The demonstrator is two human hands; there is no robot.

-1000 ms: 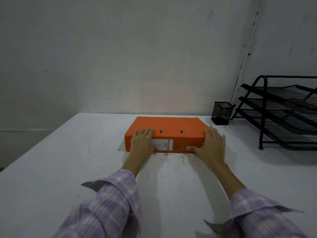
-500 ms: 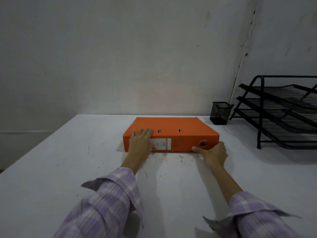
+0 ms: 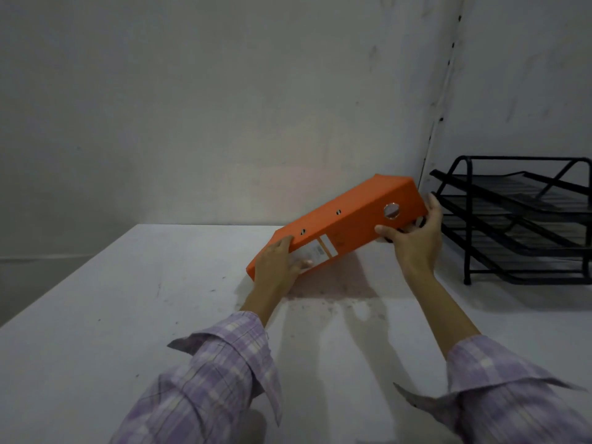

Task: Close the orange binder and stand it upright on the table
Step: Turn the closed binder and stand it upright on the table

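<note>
The orange binder (image 3: 349, 222) is closed and tilted, its right end raised off the white table (image 3: 128, 315) and its left end low near the surface. Its spine faces me, with a white label and a metal finger ring. My left hand (image 3: 278, 267) grips the lower left end, fingers over the label. My right hand (image 3: 416, 238) holds the raised right end from below and behind, thumb on the spine.
A black wire letter tray (image 3: 519, 219) with three tiers stands at the right, close to the binder's raised end. The wall runs behind the table's far edge. The black mesh pen cup is hidden behind the binder.
The binder lay flat with both hands on its spine side. My right hand has lifted the right end up and to the right; my left hand stays on the low end.
</note>
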